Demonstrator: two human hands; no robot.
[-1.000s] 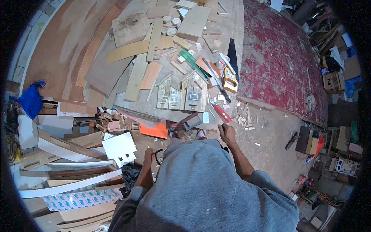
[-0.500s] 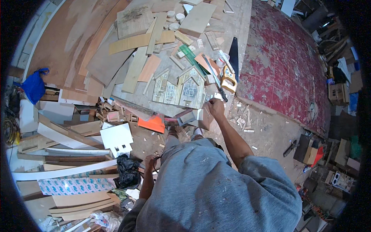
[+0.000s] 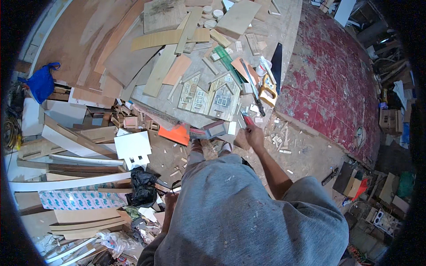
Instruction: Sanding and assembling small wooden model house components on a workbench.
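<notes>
The red-handled tool [image 3: 246,119] runs along a slant, its handle low by the right hand [image 3: 254,133] and its tip pointing up-left toward the house cutouts [image 3: 208,95]. It sticks out just above the hand, which is closed around its handle, over the bench [image 3: 284,26] edge. The saw [image 3: 271,73] lies just beyond. The left hand [image 3: 170,200] hangs low beside the body; its grip cannot be made out.

Just past the fingers [image 3: 254,131] lies a red-handled tool [image 3: 247,119]. Beyond it, a saw [image 3: 271,75] with a black blade and yellow handle. Left of them, an orange scrap [image 3: 175,133] and a white cut-out board [image 3: 132,148]; far left, a blue cloth [image 3: 42,83]. To the right, worn red patterned flooring [image 3: 330,84].
</notes>
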